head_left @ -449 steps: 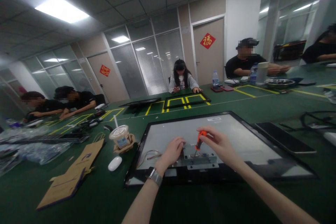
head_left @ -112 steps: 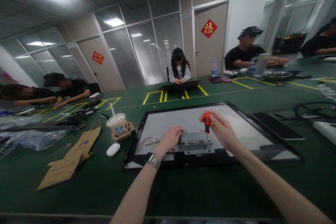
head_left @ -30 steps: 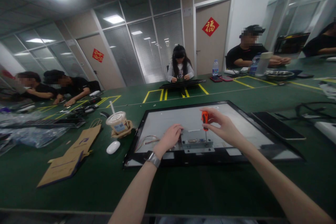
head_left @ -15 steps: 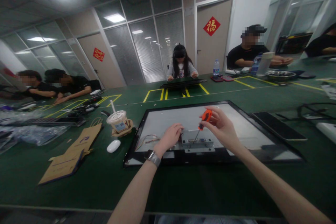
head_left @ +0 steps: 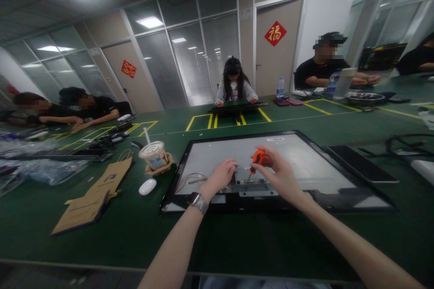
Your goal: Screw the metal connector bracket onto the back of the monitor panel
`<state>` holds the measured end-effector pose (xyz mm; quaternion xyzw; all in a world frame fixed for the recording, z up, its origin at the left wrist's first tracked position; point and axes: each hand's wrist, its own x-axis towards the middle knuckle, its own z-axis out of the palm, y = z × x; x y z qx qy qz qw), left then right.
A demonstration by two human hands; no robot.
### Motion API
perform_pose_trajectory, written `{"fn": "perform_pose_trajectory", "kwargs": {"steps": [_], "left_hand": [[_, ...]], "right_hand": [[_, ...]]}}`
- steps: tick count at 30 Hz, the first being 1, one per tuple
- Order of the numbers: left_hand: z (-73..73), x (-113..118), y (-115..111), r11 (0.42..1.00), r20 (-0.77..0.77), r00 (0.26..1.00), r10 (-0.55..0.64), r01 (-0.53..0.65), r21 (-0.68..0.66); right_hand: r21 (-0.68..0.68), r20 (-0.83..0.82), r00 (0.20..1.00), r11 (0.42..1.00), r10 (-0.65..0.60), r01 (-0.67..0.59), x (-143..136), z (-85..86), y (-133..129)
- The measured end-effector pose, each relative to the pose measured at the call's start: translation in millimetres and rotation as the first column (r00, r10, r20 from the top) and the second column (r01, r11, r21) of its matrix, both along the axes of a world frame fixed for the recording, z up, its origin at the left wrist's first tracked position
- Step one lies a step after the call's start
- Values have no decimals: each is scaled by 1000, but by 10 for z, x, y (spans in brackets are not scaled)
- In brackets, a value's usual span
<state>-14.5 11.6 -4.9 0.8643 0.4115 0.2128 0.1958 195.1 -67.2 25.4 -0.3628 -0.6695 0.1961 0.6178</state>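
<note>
The right hand [head_left: 280, 176] is clamped on an orange-and-black screwdriver [head_left: 258, 161], tilted with its tip at the metal bracket [head_left: 259, 192] on the panel [head_left: 210, 153]. The left hand [head_left: 220, 176] rests beside the bracket, fingers close together; whether it grips anything, I cannot tell. The panel lies on the green table [head_left: 111, 253], near a cup [head_left: 154, 159].

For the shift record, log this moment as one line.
left hand: at metal bracket | right hand: holds orange screwdriver, tip down at bracket | panel: flat on table
</note>
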Motion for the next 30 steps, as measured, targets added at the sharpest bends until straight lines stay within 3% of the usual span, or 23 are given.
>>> {"fn": "perform_pose_trajectory", "kwargs": {"steps": [4, 12, 23, 27, 30], "left_hand": [[5, 10, 8, 1000, -12, 1000, -7, 7, 0], [16, 15, 0, 999, -1, 1000, -31, 31, 20], [-9, 18, 31, 999, 11, 999, -36, 36, 21], [-21, 23, 48, 999, -8, 999, -32, 32, 26], [-14, 31, 46, 999, -23, 999, -36, 37, 30]], "right_hand": [[6, 51, 999, 1000, 9, -9, -13, 9, -19], [-26, 114, 981, 988, 154, -152, -62, 87, -71], [-256, -142, 937, 903, 319, -346, -15, 191, -42], [-216, -155, 927, 904, 341, -369, -56, 218, -65], [-143, -106, 950, 941, 293, -306, -61, 247, -52]]}}
